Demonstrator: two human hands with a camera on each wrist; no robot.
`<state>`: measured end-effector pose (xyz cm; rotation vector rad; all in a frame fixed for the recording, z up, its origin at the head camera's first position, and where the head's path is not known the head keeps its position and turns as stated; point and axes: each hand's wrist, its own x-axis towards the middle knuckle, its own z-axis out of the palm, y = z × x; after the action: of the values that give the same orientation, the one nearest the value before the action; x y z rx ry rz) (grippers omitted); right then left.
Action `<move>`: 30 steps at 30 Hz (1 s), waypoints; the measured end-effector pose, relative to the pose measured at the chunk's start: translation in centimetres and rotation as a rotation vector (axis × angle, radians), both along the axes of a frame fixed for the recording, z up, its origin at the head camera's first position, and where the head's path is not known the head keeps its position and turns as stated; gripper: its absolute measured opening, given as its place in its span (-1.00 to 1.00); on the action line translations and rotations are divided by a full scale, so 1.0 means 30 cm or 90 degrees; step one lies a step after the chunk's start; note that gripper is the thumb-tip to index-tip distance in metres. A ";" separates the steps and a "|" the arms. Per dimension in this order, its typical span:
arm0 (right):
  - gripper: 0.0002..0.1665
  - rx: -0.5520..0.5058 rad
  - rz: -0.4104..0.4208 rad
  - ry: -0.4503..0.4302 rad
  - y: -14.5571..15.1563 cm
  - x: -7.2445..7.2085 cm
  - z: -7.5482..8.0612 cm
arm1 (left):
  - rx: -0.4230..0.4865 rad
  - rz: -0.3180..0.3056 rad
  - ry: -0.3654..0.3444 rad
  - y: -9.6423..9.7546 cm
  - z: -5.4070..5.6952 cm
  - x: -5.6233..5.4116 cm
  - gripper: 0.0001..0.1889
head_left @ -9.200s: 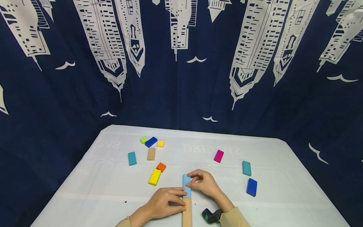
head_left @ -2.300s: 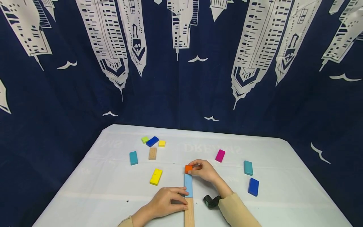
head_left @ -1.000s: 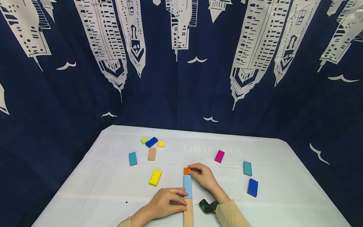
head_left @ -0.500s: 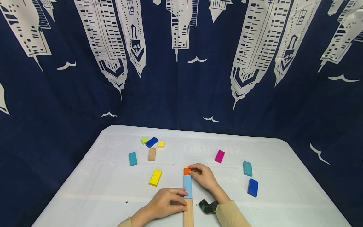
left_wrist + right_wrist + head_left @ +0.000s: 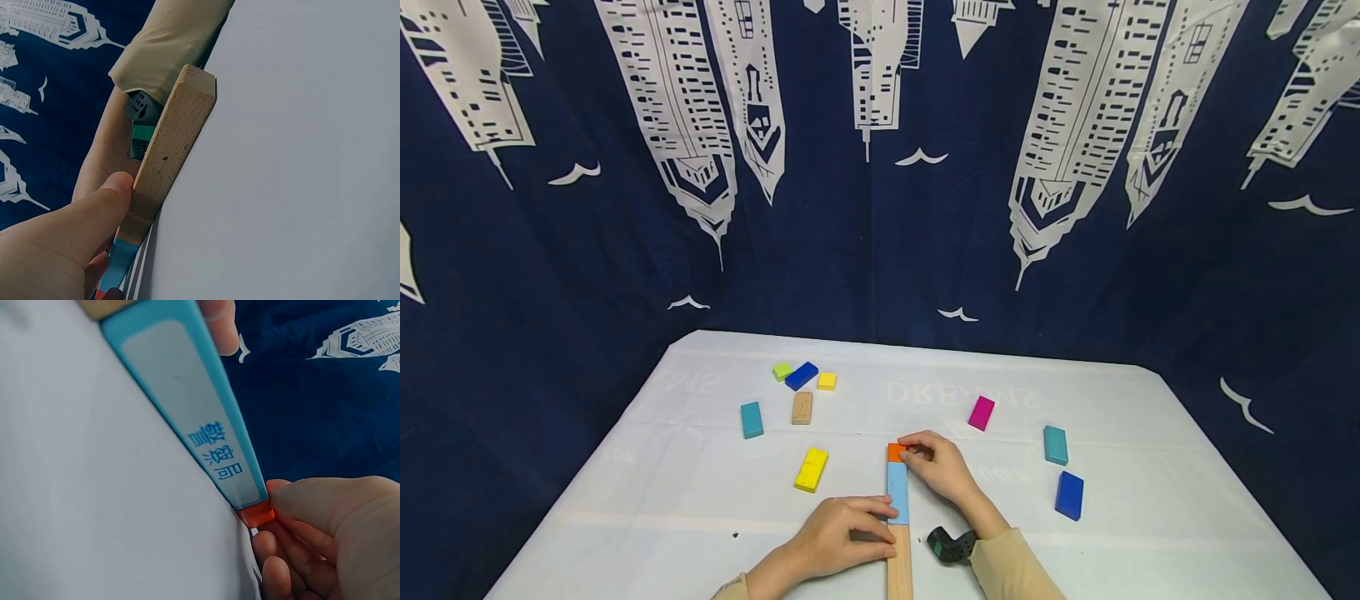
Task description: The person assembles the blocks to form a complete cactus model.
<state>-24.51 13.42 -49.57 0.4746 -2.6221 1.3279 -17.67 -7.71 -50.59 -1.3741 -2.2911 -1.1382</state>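
Note:
A row lies on the white table: a long plain wooden block (image 5: 899,567), a light blue block (image 5: 898,487) end to end with it, and a small orange block (image 5: 895,452) at the far end. My right hand (image 5: 942,467) pinches the orange block between thumb and fingers; the right wrist view shows the orange block (image 5: 257,515) against the blue block's end. Blue lettering marks a white side panel of the blue block (image 5: 175,394). My left hand (image 5: 835,537) rests its fingertips on the blue and wooden blocks, thumb touching the wooden block (image 5: 172,150).
Left of the row lies a yellow block (image 5: 811,470). Farther back are teal (image 5: 752,420), wooden (image 5: 802,408), dark blue (image 5: 801,376), small yellow (image 5: 827,382) and green (image 5: 782,371) blocks. To the right are magenta (image 5: 981,413), teal (image 5: 1056,445) and blue (image 5: 1070,496) blocks.
The orange block went from beside the yellow block to the row's far end in the right hand, then down against the blue block. In the last second both hands stay nearly still.

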 end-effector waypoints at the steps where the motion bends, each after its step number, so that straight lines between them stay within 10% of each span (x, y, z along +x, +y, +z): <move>1: -0.85 0.000 0.000 0.000 0.000 0.000 0.000 | -0.001 0.000 -0.002 0.001 0.001 0.000 -0.87; 30: -0.50 -0.138 -0.109 -0.105 0.199 -0.057 0.089 | 0.011 -0.003 0.028 0.002 0.004 -0.003 -0.88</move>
<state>-26.22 19.39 -46.90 0.1097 -2.5326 1.6288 -17.75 -7.65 -50.48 -1.3854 -2.2433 -1.1154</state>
